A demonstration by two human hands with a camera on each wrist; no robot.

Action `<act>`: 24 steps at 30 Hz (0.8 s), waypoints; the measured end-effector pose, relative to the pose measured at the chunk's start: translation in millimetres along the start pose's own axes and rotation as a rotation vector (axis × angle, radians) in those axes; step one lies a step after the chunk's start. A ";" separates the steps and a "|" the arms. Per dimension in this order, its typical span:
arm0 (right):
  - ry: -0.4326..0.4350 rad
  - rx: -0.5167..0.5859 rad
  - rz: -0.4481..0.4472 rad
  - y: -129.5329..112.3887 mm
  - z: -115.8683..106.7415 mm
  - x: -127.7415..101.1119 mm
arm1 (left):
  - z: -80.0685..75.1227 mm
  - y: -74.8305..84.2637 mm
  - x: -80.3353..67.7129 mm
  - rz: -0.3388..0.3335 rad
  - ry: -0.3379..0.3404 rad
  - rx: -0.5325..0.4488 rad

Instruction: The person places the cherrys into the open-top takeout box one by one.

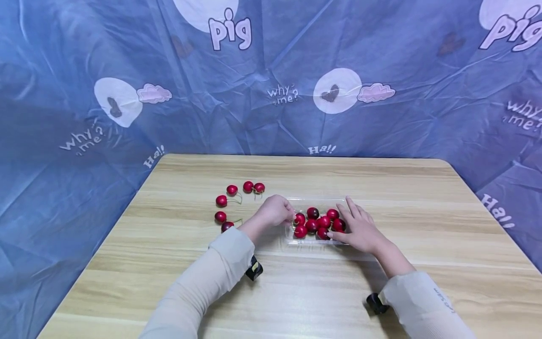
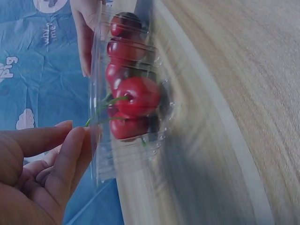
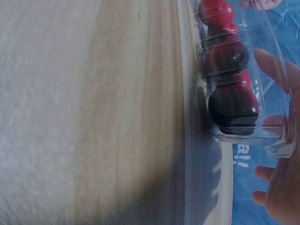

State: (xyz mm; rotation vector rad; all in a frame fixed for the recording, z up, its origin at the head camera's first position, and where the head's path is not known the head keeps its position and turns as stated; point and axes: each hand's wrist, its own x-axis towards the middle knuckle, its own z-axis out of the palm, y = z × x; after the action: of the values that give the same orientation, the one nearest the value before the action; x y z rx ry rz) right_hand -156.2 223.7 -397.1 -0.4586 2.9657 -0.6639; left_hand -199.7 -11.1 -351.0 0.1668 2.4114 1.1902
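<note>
Clear tray [image 1: 296, 203] of cherries [image 1: 318, 222] sits mid-table [image 1: 381, 179]. Left hand [image 1: 274, 210] curled at the tray's left edge, fingertips [image 2: 70, 136] at the rim; actual pinch can't be told. Right hand [image 1: 360, 228] lies flat, fingers straight, against the tray's right side. Tray walls barely visible. Loose cherries [image 1: 237, 200] left of the tray; bare wood beyond.

You are looking at glossy red cherries [image 1: 318, 223], one near-black, sitting in a clear tray [image 1: 296, 241]. Your sleeves [image 1: 220, 268] are showing cream; the light wood-grain table [image 1: 296, 292] is meeting a blue backdrop [image 1: 63, 117] printed with white circles and pink clouds.
</note>
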 end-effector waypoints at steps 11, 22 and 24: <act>-0.006 0.000 0.009 -0.4 0.4 1.4 | -16.7 -8.5 -1.1 0.029 0.036 -0.099; -0.002 0.001 0.007 -0.3 1.1 1.7 | -28.3 -24.9 -2.3 0.027 0.066 -0.232; -0.003 0.000 0.007 -0.6 1.3 1.7 | -30.4 -28.5 -2.7 0.016 0.078 -0.239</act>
State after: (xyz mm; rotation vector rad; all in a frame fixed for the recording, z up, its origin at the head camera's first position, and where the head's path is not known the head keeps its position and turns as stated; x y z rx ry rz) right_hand -157.5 222.1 -398.0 -0.4481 2.9632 -0.6624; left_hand -208.1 -51.7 -356.2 0.0663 2.3126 1.5046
